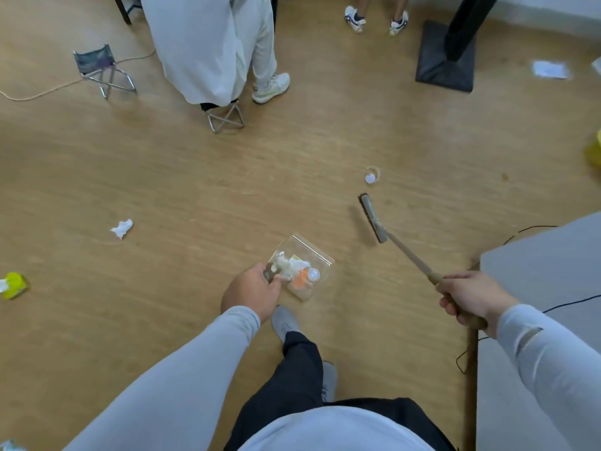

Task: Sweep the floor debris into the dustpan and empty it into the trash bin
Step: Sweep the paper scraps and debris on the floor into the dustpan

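My left hand (252, 292) grips the handle of a clear dustpan (320, 258) held just above the wooden floor; white paper scraps, an orange piece and a small white ball lie in it. My right hand (468, 301) holds the wooden handle of a broom (374, 219), whose brush head rests on the floor to the right of the pan. A small white ball with a ring (371, 176) lies beyond the brush. A crumpled white paper (122, 228) lies at the left, and a yellow-green item (13, 285) at the far left edge.
A seated person in white (208, 47) on a folding stool is ahead, a second small stool (100, 70) to the left. Another person's feet (374, 19) stand at the back. A black stand base (445, 60), a grey platform (546, 288) with cables at right, and a white sheet (549, 69).
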### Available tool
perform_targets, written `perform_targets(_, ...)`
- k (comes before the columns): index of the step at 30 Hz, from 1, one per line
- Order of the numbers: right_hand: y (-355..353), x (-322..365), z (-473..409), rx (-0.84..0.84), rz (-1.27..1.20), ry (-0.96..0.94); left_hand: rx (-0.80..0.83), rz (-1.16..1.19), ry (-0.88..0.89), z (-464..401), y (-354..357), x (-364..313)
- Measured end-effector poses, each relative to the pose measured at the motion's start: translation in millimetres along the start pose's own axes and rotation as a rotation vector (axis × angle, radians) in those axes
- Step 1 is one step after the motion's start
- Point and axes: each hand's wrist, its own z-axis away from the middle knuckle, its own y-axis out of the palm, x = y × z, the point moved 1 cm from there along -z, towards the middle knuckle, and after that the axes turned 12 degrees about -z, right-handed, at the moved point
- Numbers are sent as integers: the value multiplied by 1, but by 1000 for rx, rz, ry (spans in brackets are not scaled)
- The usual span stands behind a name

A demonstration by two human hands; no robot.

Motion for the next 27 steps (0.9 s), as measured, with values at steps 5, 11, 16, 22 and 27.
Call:
perform_targets(5,4,50,-29,-2,71,34,65,46,14,-63,-4,-25)
perform_targets(11,5,105,-62,1,99,51,123,58,37,-119,-12,-60)
perform_targets(16,-10,150,-96,-23,124,1,159,48,18,-152,-11,-98)
perform_targets(22,-45,204,-171,-49,159,-70,156,89,-65,-181,-3,-153)
perform_targets(27,-85,260,-245,-32,279,-81,144,80,-146,-204,8,-206)
